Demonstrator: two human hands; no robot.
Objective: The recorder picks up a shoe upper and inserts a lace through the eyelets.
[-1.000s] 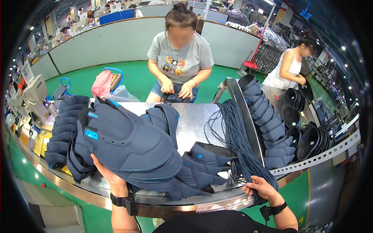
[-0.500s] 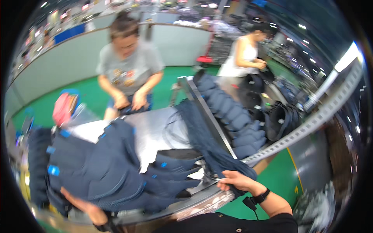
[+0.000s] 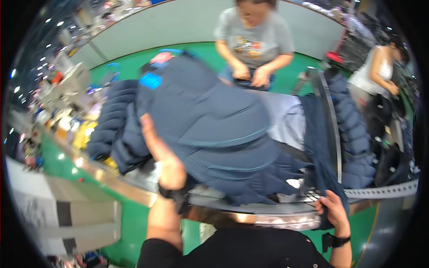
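Swinging across the frame, my view is facing further left than half a second ago, and the stack of dark-blue shoe uppers (image 3: pixel 214 116) is now covering more of the lower uppers (image 3: pixel 286 167) beside it. Nearest, the right hand (image 3: pixel 333 207) is curling at the near end of a dark cord bundle (image 3: pixel 317 138); blur is keeping me from telling whether it is gripping cords. The left hand (image 3: pixel 166 163) is holding the stack by its near left side, one digit showing, the others hiding behind. The stack is slanting over the desk (image 3: pixel 241 218), its blue patch (image 3: pixel 150 81) lying far left. I am judging the step as positioning the stack one-handed; the next move is calling for steady left support, lest the layers slide, and a sure hold on the cords. Further out, a nested row (image 3: pixel 114 116) is lying left, and another row (image 3: pixel 353 129) is sitting beyond a raised metal edge (image 3: pixel 333 129) at right. Behind, a pink bag (image 3: pixel 161 58) is peeping past the stack, contents not showing. Farther, a grey-shirted co-worker (image 3: pixel 252 40) is bending over dark work.
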